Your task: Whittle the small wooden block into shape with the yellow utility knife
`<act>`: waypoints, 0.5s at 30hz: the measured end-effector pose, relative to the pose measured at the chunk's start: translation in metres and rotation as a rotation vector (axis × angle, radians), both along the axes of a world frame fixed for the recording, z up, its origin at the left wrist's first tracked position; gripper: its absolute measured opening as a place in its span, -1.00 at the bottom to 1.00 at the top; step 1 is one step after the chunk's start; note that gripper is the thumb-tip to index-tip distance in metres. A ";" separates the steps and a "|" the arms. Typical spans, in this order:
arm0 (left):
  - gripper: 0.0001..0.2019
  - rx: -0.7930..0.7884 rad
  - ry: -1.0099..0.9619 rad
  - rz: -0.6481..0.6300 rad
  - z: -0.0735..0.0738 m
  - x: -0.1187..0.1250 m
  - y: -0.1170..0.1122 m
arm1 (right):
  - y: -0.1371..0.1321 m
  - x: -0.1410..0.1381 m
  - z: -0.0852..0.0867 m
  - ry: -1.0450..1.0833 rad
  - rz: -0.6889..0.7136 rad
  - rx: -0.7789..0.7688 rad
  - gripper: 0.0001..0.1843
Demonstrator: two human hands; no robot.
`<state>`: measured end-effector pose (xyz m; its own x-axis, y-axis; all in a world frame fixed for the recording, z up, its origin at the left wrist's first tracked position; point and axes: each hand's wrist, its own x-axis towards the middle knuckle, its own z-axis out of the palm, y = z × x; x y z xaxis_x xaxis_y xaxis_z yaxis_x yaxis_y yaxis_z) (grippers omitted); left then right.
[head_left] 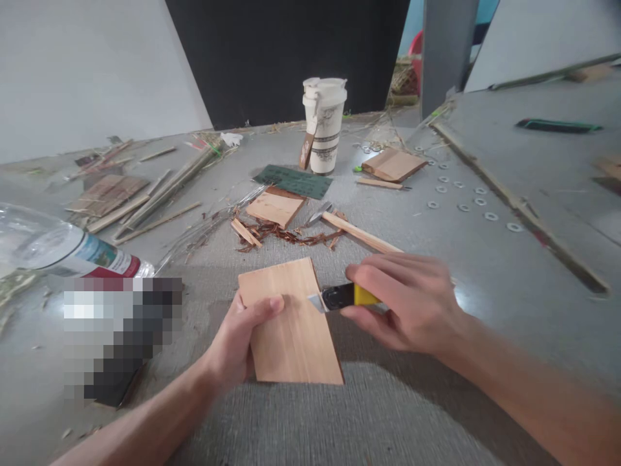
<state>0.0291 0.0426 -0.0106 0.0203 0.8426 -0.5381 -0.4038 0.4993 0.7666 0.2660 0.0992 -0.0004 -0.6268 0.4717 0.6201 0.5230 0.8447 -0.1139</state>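
Observation:
A flat, pale wooden board (295, 336) is tilted up in front of me, held along its left side by my left hand (245, 330), thumb on its face. My right hand (402, 298) is closed around a yellow and black utility knife (347, 296). The knife's short blade lies at the board's upper right edge; whether it cuts into the wood I cannot tell. Just beyond the board are brown shavings (295, 237), a smaller wood piece (276, 207) and a thin wooden stick (361, 233).
A white lidded cup (326, 126) stands at the back, behind a green sheet (294, 181). Several metal washers (480, 202) lie at right near a long wooden strip (524, 207). A clear plastic bottle (63, 243) lies at left beside a pixelated dark object (130, 343). Wood scraps (114, 194) are scattered beyond.

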 end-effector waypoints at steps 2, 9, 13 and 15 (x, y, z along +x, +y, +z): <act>-0.17 0.009 0.005 0.004 0.000 0.000 -0.001 | -0.001 0.000 0.000 0.008 -0.034 -0.012 -0.76; -0.15 -0.007 0.023 0.054 -0.001 0.001 -0.004 | -0.002 0.001 -0.002 -0.009 -0.060 -0.031 -0.77; -0.23 -0.009 0.019 0.059 -0.001 0.001 -0.004 | -0.002 -0.001 -0.002 -0.005 -0.088 -0.016 -0.74; -0.29 -0.011 0.003 0.055 -0.001 0.001 -0.003 | -0.002 -0.002 -0.002 -0.007 -0.105 -0.016 -0.73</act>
